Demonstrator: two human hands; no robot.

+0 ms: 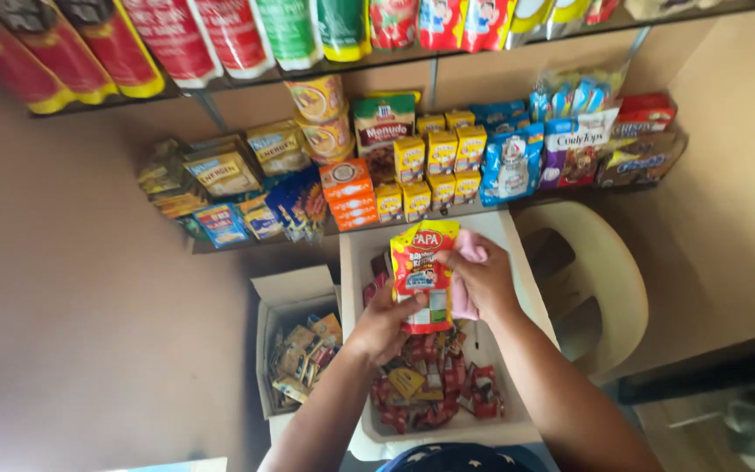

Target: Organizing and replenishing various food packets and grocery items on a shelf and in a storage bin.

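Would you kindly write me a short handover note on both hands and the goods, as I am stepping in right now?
Left hand: holds the red and yellow sauce pouch by its lower edge, above the white tub.
Right hand: presses a pink cloth against the pouch's right side.
White tub: holds many small red sachets.
Cardboard box, left of the tub: holds small yellowish packets.
Shelf above: stocked with boxes and packs.
Done: one pouch is out and in hand. Left: the pouch has not been set down anywhere; I cannot tell how many others were handled.
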